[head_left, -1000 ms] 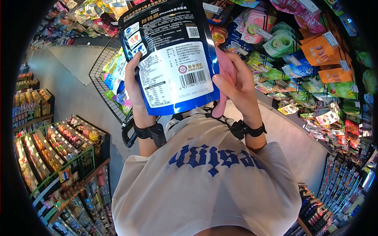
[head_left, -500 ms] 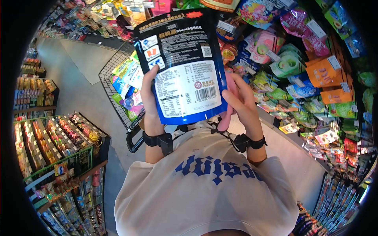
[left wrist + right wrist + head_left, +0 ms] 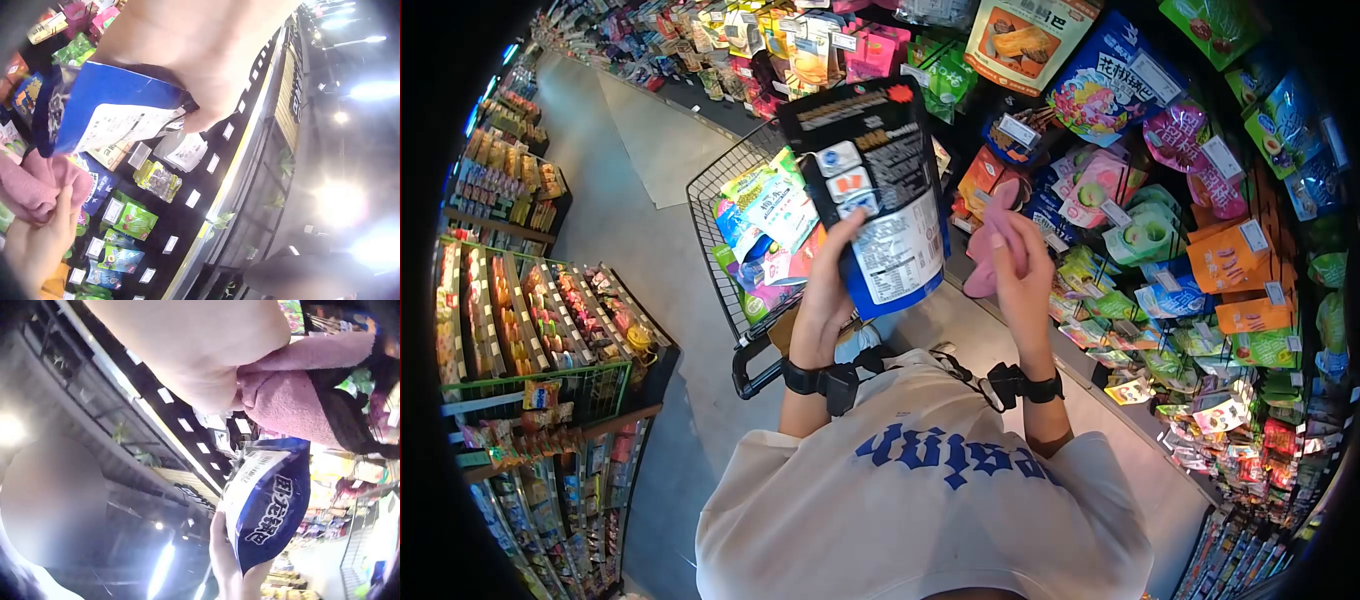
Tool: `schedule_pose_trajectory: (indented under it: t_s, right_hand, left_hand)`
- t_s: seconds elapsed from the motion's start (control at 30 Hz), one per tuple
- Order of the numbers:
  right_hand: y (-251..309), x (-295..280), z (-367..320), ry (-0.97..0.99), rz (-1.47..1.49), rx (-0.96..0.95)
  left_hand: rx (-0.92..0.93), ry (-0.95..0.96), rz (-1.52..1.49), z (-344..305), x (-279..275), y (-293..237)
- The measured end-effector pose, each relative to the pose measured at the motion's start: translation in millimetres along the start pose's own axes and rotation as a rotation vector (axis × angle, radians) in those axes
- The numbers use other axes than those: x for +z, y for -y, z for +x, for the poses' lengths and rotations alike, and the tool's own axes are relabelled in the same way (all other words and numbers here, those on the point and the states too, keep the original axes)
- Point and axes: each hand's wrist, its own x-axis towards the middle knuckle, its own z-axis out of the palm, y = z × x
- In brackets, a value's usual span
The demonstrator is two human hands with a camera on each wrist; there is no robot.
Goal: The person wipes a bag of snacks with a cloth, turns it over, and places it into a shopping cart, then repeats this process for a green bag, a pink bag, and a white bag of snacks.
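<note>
My left hand (image 3: 832,290) grips a black and blue snack pouch (image 3: 895,250) by its left side, thumb on the printed back. A white label with a barcode covers the pouch's lower half. In the left wrist view the pouch's blue bottom (image 3: 134,103) faces the camera. Apart from the pouch, to its right, my right hand (image 3: 1025,280) pinches a folded pink cloth (image 3: 992,245). The right wrist view shows the cloth (image 3: 287,403) hanging from that hand, with the pouch (image 3: 275,500) beyond it in the left hand.
A black wire shopping cart (image 3: 710,225) holding several bright snack bags (image 3: 775,215) stands at my left front. Racks of hanging pouches (image 3: 1240,265) rise close on the right. Slanted shelves of packaged goods (image 3: 530,320) stand farther left across the grey floor (image 3: 700,390).
My right hand has come off the pouch and moved away to the right with the pink cloth. The left hand has carried the pouch rightward and lower in view, turning it slightly.
</note>
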Motion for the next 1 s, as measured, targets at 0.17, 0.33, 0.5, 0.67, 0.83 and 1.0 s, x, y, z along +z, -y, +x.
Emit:
schedule_pose_trajectory:
  t_s: [0.17, 0.33, 0.5, 0.67, 0.83, 1.0]
  right_hand:
    - [9, 44, -8, 0.238, 0.115, -0.04]
    - [13, 72, -8, 0.603, 0.04, -0.283]
    - [0, 82, -2, 0.985, 0.028, -0.099]
    - [-20, 73, -6, 0.834, 0.15, -0.065]
    - [-43, 53, -12, 0.695, 0.085, -0.046]
    - [-67, 34, -13, 0.652, 0.03, 0.405]
  left_hand:
    - [-0.19, 0.003, 0.168, -3, 12, 8]
    - [-0.041, -0.099, -0.004, 15, -46, 10]
    - [0.132, -0.485, 0.28, 34, -163, 5]
    - [0.297, -0.592, 0.789, 10, -234, -22]
    - [0.337, -0.648, 0.744, 35, -240, 1]
    - [0.002, -0.172, 0.668, 46, -173, 21]
